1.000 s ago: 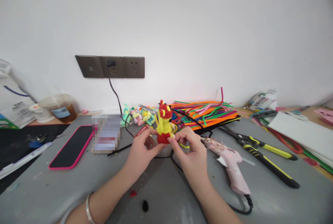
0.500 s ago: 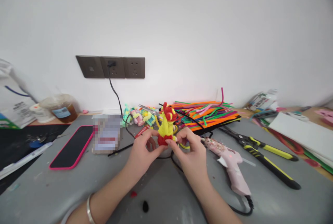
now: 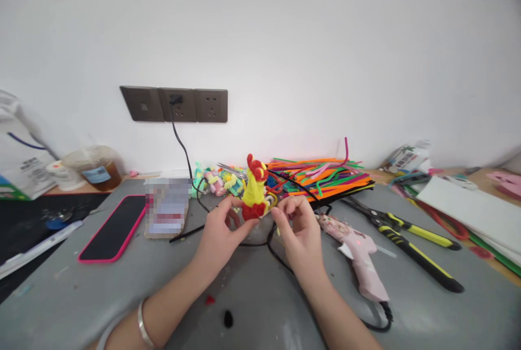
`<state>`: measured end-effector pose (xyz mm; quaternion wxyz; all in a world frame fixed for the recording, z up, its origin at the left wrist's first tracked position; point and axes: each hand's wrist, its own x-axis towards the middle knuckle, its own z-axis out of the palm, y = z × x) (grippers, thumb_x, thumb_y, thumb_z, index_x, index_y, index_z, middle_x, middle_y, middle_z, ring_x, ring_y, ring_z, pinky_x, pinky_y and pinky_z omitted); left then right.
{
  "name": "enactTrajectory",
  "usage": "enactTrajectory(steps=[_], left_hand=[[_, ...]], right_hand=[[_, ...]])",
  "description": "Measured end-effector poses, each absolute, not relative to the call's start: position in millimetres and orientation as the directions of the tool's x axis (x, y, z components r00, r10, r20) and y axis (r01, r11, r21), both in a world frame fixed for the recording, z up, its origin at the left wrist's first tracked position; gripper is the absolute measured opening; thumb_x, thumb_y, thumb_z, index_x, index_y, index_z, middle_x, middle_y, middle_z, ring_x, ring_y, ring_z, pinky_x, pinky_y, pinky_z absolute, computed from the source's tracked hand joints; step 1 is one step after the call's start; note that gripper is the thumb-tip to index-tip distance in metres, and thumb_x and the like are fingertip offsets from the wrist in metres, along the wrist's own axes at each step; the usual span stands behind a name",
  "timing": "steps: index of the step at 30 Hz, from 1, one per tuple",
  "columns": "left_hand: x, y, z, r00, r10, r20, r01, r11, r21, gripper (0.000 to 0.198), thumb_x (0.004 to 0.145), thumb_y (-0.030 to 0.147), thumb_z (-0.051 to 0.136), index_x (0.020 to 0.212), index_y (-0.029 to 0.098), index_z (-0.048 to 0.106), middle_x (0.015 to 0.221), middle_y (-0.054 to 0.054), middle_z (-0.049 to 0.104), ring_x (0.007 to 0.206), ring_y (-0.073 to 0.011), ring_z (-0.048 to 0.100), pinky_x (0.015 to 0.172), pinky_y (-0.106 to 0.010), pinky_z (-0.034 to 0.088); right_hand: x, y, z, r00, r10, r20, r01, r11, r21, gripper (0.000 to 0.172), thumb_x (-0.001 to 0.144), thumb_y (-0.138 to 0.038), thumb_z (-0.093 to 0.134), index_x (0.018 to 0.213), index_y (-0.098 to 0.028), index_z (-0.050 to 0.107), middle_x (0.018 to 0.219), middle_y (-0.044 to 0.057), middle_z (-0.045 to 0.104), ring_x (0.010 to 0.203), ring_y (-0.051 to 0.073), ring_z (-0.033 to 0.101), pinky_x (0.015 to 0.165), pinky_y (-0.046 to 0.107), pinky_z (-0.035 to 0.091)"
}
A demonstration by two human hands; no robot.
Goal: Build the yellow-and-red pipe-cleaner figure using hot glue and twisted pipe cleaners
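A small red and yellow fuzzy figure, looking like it is made of pipe cleaners, stands upright above the mat. My left hand grips its red base between thumb and fingers. Close to the figure's right side, my right hand has its thumb and fingertips pinched together. Whatever lies in that pinch is too small to make out, and I cannot tell whether the fingertips touch the figure. Behind the figure lies a bundle of coloured pipe cleaners.
A pink glue gun and yellow-black pliers lie at right. A pink-edged phone is at left, near a cup of brown drink. Pastel fuzzy pieces lie behind; a black piece lies in front. A black cord hangs from the socket.
The figure has shifted slightly left and up and turned a little in my left hand. My right fingers have come away from its base, leaving a gap.
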<state>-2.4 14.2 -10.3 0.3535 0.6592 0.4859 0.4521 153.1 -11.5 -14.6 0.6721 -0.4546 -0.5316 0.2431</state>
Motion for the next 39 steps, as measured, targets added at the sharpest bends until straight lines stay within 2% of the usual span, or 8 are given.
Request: enactTrajectory(steps=[7,14,18,22,25,29,34,39], left_hand=[[-23,34,-4,-0.02,0.949,0.314,0.146,-0.308,0.94,0.032,0.077,0.041,0.073,0.096,0.017,0.063,0.076,0.0,0.064,0.066,-0.0138,0.056,0.06,-0.024,0.042],[-37,44,6,-0.124,0.919,0.373,0.082,-0.365,0.927,0.039,0.076,0.045,0.075,0.101,0.016,0.066,0.089,-0.005,0.073,0.085,-0.0199,0.066,0.072,-0.027,0.049],[-38,46,10,-0.128,0.907,0.401,0.069,-0.396,0.916,0.038,0.08,0.047,0.072,0.102,0.016,0.068,0.091,-0.006,0.075,0.083,-0.0197,0.068,0.071,-0.027,0.051],[-42,48,9,-0.181,0.891,0.416,0.087,-0.407,0.909,0.04,0.083,0.048,0.067,0.106,0.016,0.068,0.087,-0.005,0.073,0.077,-0.0179,0.066,0.072,-0.026,0.052],[-43,48,7,-0.187,0.892,0.411,0.102,-0.399,0.911,0.04,0.084,0.049,0.065,0.106,0.016,0.068,0.083,-0.004,0.072,0.072,-0.0168,0.065,0.07,-0.025,0.052],[-38,44,5,-0.082,0.921,0.381,0.096,-0.373,0.923,0.039,0.085,0.048,0.065,0.105,0.015,0.068,0.086,-0.006,0.074,0.082,-0.0202,0.068,0.074,-0.027,0.053],[-30,40,2,0.048,0.955,0.292,0.048,-0.295,0.954,0.046,0.082,0.051,0.066,0.11,0.015,0.069,0.104,-0.008,0.073,0.092,-0.0212,0.066,0.082,-0.029,0.052],[-25,37,-2,0.131,0.974,0.184,-0.025,-0.182,0.983,0.042,0.08,0.053,0.068,0.099,0.015,0.068,0.075,-0.002,0.065,0.066,-0.0139,0.056,0.065,-0.025,0.048]], right_hand=[[154,-14,-14,0.3,0.823,0.482,0.159,0.455,-0.876,0.019,0.081,-0.027,0.072,0.07,-0.021,0.058,0.071,0.0,0.062,0.071,0.018,0.056,0.067,0.031,0.043],[153,-14,-13,0.301,0.882,0.363,0.092,0.353,-0.931,0.017,0.078,-0.034,0.073,0.07,-0.021,0.065,0.075,0.005,0.073,0.073,0.022,0.065,0.07,0.034,0.05],[163,-6,-14,0.396,0.844,0.363,0.072,0.365,-0.928,0.027,0.085,-0.043,0.066,0.072,-0.02,0.066,0.07,0.003,0.068,0.065,0.018,0.059,0.064,0.03,0.047],[175,4,-17,0.576,0.728,0.372,-0.018,0.466,-0.885,0.039,0.093,-0.05,0.054,0.066,-0.023,0.049,0.064,0.0,0.057,0.063,0.016,0.055,0.064,0.03,0.045],[179,6,-17,0.567,0.708,0.422,0.101,0.448,-0.888,0.037,0.096,-0.048,0.049,0.069,-0.023,0.052,0.07,0.002,0.062,0.073,0.019,0.06,0.071,0.032,0.046],[174,4,-21,0.346,0.82,0.456,0.338,0.345,-0.876,0.023,0.093,-0.039,0.052,0.102,-0.023,0.067,0.096,0.007,0.075,0.094,0.025,0.066,0.086,0.039,0.046],[168,9,-35,0.258,0.848,0.464,0.53,0.277,-0.801,0.038,0.09,-0.035,0.049,0.123,-0.029,0.066,0.107,0.007,0.077,0.096,0.028,0.066,0.093,0.051,0.04],[171,18,-44,0.277,0.84,0.466,0.516,0.279,-0.81,0.036,0.086,-0.037,0.055,0.117,-0.029,0.07,0.107,0.007,0.077,0.094,0.028,0.062,0.092,0.051,0.04]])
